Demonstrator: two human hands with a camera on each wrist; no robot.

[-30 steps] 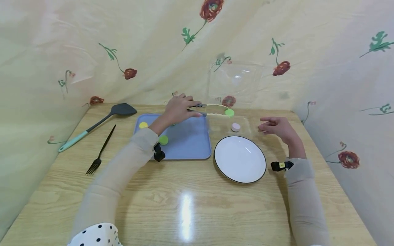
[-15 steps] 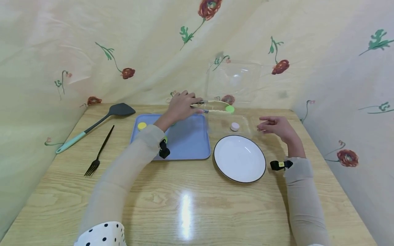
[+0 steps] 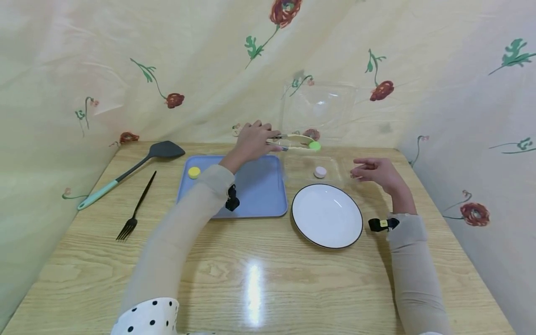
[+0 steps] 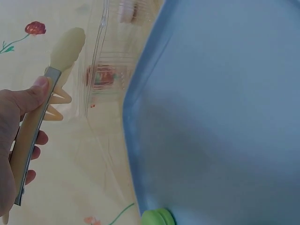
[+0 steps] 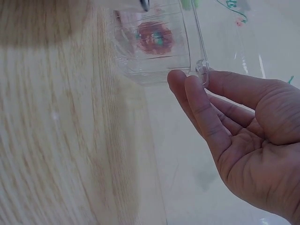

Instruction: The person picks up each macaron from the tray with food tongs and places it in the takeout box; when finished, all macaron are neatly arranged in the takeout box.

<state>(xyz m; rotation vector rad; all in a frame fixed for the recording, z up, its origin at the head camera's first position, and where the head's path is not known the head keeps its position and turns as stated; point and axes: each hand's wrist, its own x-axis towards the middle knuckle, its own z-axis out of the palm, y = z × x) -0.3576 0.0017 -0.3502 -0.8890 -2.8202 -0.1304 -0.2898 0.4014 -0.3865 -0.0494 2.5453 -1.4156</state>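
My left hand [image 3: 253, 141] holds a pair of tongs [image 4: 33, 133] with cream-coloured tips. At the tips, a green macaron [image 3: 315, 146] is raised above the clear plastic container [image 3: 299, 170]. A pale pink macaron [image 3: 320, 172] sits inside that container, whose clear lid [image 3: 311, 111] stands up at the back. My right hand [image 5: 253, 126] pinches the container's right rim between thumb and fingers. In the left wrist view, another green macaron [image 4: 157, 217] lies at the edge of the blue tray [image 4: 211, 117]; the tongs' far tip is partly hidden.
A yellow macaron [image 3: 194, 172] rests on the tray, left of my sleeve. In front of the container is a white plate [image 3: 326, 216] with a dark rim. On the far left lie a spatula [image 3: 133, 174] and a black fork [image 3: 127, 229]. A floral cloth [image 3: 209, 70] hangs behind the table.
The left hand has moved a little right and away, carrying the tongs and green macaron slightly higher in the head view. The right hand keeps its place at the container.
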